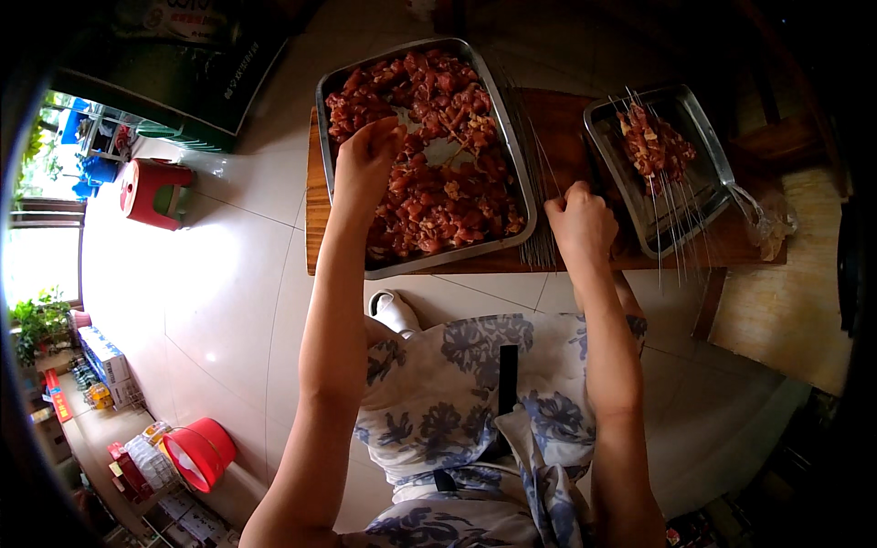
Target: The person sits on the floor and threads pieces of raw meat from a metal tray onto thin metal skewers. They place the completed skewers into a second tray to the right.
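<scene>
A large metal tray (531, 203) full of cut raw red meat (438, 215) lies on a wooden table. Over its left part, my left hand (364, 169) is closed, fingers curled together at the meat; what they pinch is hidden. To the right of that tray, a bundle of thin metal skewers (539, 242) rests on the wood. My right hand (585, 222) is closed beside the bundle, with a thin skewer seeming to run up and left from its fingers. Further right, a smaller metal tray (650, 239) holds several skewers threaded with meat (653, 146).
The wooden table (571, 137) carries both trays, and a clear plastic bag (772, 219) lies at its right end. On the tiled floor at left stand a red stool (153, 194) and a red bucket (203, 452). Shelves with packages line the lower left.
</scene>
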`<act>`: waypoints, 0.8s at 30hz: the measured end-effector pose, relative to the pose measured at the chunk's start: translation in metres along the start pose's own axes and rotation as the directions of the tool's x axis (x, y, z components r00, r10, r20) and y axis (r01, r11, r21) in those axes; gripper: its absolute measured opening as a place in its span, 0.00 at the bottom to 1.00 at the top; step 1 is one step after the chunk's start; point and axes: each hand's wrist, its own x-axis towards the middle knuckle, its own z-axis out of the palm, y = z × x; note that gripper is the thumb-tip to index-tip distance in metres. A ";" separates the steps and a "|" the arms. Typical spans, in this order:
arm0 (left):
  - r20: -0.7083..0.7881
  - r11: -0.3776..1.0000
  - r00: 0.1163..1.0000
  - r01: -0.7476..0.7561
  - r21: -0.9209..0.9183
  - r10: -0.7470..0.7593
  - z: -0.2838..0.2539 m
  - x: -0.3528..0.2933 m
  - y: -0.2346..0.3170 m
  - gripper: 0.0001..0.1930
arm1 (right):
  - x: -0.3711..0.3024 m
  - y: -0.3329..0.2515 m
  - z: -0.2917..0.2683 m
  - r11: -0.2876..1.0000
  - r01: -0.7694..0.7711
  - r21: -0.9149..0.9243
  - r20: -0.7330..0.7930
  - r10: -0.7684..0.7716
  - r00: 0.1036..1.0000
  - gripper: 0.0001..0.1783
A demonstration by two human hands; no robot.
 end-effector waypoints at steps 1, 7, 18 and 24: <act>0.000 1.000 1.000 -0.007 -0.007 0.007 -0.001 0.000 -0.002 0.14 | 0.000 0.000 -0.001 1.000 -0.009 -0.008 0.024 0.009 1.000 0.14; 0.009 1.000 1.000 0.002 0.004 -0.002 -0.001 -0.001 0.002 0.14 | -0.003 0.002 -0.001 0.999 -0.041 0.005 0.053 0.041 0.998 0.11; 0.001 0.994 1.000 -0.007 0.109 0.007 -0.005 0.001 0.001 0.13 | -0.019 0.043 0.001 0.801 -0.152 0.578 0.421 -0.133 0.897 0.09; -0.012 0.999 0.999 -0.035 -0.042 0.034 -0.004 0.002 -0.001 0.13 | -0.031 0.046 -0.027 0.257 -0.630 0.733 0.677 -0.180 0.714 0.05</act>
